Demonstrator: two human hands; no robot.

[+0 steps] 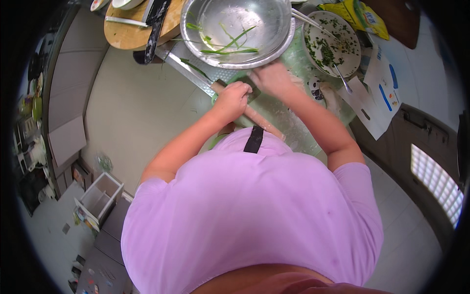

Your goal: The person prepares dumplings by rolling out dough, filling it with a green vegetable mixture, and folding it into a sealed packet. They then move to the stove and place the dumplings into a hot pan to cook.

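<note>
A wooden rolling pin (pixel 262 121) lies slantwise across the green work surface (pixel 301 137) close in front of my body. The fingers of my left hand (pixel 235 98) are curled at the pin's middle; whether they grip it or rest on it is hard to tell. My right hand (pixel 272 78), slightly blurred, is below the rim of a steel basin (pixel 238 62), and its fingertips are partly hidden. Scallion leaves (pixel 235 44) lie in the basin. Pale dough (pixel 330 97) sits to the right, beside a panda picture.
At the upper left, a cleaver (pixel 156 31) lies on a round wooden board (pixel 125 35). A bowl of chopped greens (pixel 352 55) with chopsticks (pixel 312 22) and a spoon (pixel 343 79) stands at the right. Beyond it are a yellow packet (pixel 371 20) and a white bag (pixel 382 95).
</note>
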